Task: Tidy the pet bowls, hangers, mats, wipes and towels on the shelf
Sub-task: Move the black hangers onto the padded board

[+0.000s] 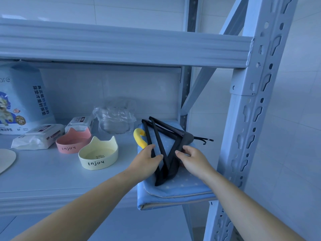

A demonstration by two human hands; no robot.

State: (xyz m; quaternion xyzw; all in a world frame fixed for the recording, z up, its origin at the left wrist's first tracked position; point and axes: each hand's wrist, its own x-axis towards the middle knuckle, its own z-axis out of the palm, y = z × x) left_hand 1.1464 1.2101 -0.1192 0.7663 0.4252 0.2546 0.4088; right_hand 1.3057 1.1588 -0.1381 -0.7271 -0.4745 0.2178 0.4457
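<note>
A stack of black hangers (pixel 166 145) lies on a folded blue dotted mat (pixel 182 186) at the right end of the shelf, hooks pointing right toward the upright. My left hand (pixel 147 160) pinches the left arms of the hangers. My right hand (pixel 192 159) pinches their right side. A yellow curved piece (pixel 139 138) sticks out at the mat's left edge. A cream cat-ear bowl (pixel 98 153) and a pink cat-ear bowl (pixel 73 141), both marked "Enjoy", stand left of the mat. Two wipes packs (pixel 38 136) (pixel 80 121) lie behind them.
A large bag of pet pads (pixel 22 100) stands at the back left. A clear plastic bag holding bowls (pixel 115 117) sits at the back middle. A pale flat item (pixel 6 160) shows at the left edge. The grey shelf upright (pixel 251 119) stands close on the right.
</note>
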